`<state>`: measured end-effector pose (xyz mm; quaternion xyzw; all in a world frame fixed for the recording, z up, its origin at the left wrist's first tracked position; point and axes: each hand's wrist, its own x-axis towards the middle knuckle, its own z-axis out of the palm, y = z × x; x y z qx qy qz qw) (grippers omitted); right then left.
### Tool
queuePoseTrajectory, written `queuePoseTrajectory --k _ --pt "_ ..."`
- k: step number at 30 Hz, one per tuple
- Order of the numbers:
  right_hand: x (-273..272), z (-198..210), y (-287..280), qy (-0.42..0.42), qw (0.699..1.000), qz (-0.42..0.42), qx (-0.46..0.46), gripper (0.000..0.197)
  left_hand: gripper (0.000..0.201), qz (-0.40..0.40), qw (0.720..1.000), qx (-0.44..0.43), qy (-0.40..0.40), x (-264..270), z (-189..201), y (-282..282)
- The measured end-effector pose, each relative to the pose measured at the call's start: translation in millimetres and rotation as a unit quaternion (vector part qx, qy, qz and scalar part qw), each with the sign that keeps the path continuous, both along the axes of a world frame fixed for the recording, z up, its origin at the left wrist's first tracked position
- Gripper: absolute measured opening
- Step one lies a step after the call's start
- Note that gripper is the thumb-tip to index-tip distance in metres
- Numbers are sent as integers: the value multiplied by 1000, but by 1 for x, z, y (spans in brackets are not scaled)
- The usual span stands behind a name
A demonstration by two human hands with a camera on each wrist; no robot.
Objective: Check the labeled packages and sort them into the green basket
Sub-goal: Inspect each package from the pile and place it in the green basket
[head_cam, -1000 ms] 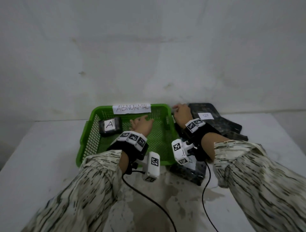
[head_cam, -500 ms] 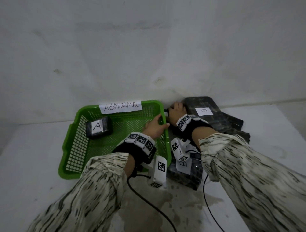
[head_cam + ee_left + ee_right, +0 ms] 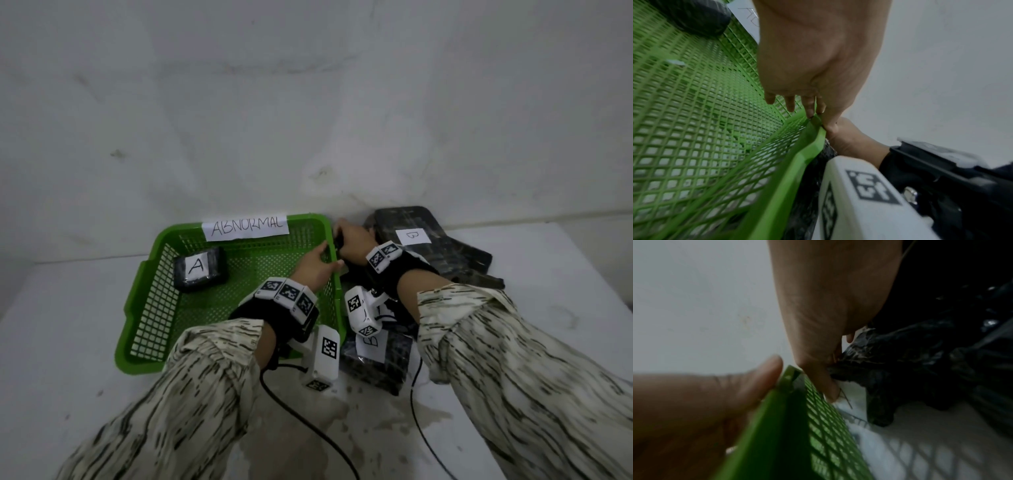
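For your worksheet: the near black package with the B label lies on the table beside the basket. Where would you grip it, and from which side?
Probably from above, across its two shorter sides: the near B package lies flat, label up. Its left edge sits close to the green basket, and the right hand's wrist hangs over its far end, so the near and right edges are freest.

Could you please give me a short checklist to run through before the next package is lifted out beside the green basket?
1. Right hand has hold of a black package: ok, fingers pinch its wrapping.
2. Label on that package read: cannot tell, no label shows.
3. Left hand steadies the green basket: ok, it grips the right rim.
4. Room in the basket: ok, only the package marked A lies inside.
5. ABNORMAL sign in place: ok, on the far rim.
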<state>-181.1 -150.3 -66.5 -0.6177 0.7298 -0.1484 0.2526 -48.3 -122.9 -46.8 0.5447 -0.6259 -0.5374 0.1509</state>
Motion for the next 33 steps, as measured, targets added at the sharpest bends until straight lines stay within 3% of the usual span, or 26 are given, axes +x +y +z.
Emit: queuePoseTrajectory --k 5,10,14,18,23,25,28,33 --pt "-6 16 15 -181 969 -127 -111 39 45 26 999 -32 2 2 24 6" --pt "-1 31 35 -209 946 -180 -172 31 39 26 998 -51 5 10 47 15" --pt "0 62 52 -273 907 -228 -226 25 39 24 998 -58 22 15 64 29" --pt "15 93 76 -432 863 -188 -182 17 41 53 993 -69 74 18 83 47" --pt "39 110 111 -553 814 -134 -118 18 39 141 970 -35 193 35 94 68" --pt "48 108 124 -557 817 -124 -83 21 40 156 959 -14 236 48 97 77" --pt "65 100 140 -529 842 -100 -35 41 40 150 954 2 260 65 101 91" --pt "90 99 161 -530 840 -92 -69 35 40 131 961 -2 243 88 101 106"
